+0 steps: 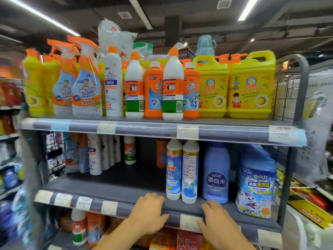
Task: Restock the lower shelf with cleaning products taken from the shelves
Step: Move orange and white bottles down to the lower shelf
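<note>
Lower shelf (126, 183): directly under both hands. The stretch just beyond the left hand is bare, judged the gap awaiting stock.
Left hand (149, 212): fingers spread loosely over the shelf's front edge, holding nothing.
Right hand (216, 224): resting relaxed on the same edge, thumb side next to a price tag (188, 225), also empty (both hands probably steady the person while the stock is surveyed).
White-and-blue bottles (173, 170): an upright pair just beyond the hands and between them, pulled to the front for display.
Bleach bottle (216, 174): upright, just beyond the right hand.
Blue pack (255, 183): outward of the right hand, at the shelf's end.
Upper shelf (144, 128): well above both hands. Spray bottles (86, 87) and yellow jugs (250, 87) crowd its edge, a likely source.
</note>
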Action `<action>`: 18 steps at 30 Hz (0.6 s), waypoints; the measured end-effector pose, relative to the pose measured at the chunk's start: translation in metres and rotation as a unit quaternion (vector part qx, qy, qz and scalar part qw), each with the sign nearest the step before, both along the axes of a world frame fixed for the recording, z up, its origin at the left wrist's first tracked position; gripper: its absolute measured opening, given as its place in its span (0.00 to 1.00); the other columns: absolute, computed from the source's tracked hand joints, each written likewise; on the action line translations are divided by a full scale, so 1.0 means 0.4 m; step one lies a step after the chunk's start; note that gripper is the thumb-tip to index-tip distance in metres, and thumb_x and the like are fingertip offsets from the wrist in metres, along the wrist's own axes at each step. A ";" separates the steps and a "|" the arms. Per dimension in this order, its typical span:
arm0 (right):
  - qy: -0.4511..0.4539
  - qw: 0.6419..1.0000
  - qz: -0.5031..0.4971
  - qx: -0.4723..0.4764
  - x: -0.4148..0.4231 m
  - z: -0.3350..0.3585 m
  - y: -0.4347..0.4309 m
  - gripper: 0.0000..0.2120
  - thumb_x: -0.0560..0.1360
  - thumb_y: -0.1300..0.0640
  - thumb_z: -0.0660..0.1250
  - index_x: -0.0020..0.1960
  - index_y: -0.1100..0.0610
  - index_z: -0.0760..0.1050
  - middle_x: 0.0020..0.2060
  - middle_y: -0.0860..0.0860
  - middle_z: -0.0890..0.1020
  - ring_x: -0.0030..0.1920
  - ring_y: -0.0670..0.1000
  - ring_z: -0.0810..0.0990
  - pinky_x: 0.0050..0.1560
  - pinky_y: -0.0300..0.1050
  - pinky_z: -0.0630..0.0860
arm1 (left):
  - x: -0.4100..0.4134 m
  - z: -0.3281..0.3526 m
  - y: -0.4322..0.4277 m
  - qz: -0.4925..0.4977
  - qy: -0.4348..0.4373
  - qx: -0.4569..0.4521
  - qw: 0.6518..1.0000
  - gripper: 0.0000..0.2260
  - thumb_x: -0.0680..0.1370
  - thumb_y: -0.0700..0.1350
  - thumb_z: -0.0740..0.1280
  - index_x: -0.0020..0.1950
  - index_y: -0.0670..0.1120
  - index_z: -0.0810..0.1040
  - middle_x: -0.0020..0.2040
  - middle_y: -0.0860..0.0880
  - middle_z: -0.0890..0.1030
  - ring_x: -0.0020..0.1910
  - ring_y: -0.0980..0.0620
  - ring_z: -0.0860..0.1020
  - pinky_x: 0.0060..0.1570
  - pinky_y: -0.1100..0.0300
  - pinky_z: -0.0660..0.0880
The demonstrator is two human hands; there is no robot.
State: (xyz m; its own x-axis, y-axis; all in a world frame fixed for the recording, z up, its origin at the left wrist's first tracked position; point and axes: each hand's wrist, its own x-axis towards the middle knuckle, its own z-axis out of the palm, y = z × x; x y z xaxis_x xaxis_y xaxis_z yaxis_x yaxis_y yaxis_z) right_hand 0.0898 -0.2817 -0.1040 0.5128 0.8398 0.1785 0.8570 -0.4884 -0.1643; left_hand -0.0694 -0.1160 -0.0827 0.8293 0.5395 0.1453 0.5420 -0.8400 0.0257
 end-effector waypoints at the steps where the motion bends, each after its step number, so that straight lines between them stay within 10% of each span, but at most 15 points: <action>1: 0.004 1.000 0.011 0.004 0.001 0.012 -0.006 0.20 0.76 0.43 0.59 0.64 0.52 0.67 0.62 0.51 0.69 0.62 0.54 0.70 0.59 0.46 0.69 | -0.008 0.012 -0.010 0.006 0.006 -0.005 1.000 0.16 0.75 0.59 0.63 0.55 0.49 0.74 0.56 0.48 0.76 0.57 0.46 0.74 0.55 0.52 0.70; 18: 0.037 0.990 0.060 0.122 -0.119 0.444 -0.015 0.18 0.73 0.43 0.66 0.59 0.50 0.77 0.58 0.47 0.80 0.50 0.46 0.77 0.51 0.40 0.73 | -0.147 0.436 -0.029 -0.051 -0.137 -0.083 0.986 0.19 0.75 0.57 0.69 0.63 0.52 0.78 0.59 0.52 0.81 0.53 0.57 0.78 0.54 0.61 0.75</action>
State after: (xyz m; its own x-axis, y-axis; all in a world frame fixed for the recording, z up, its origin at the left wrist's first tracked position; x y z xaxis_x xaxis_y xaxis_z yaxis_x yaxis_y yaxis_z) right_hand 0.0422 -0.2876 0.0738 0.4312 0.8319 0.3494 0.8875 -0.3212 -0.3305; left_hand -0.1284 -0.1278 0.0916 0.8226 0.4899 0.2885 0.4078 -0.8620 0.3012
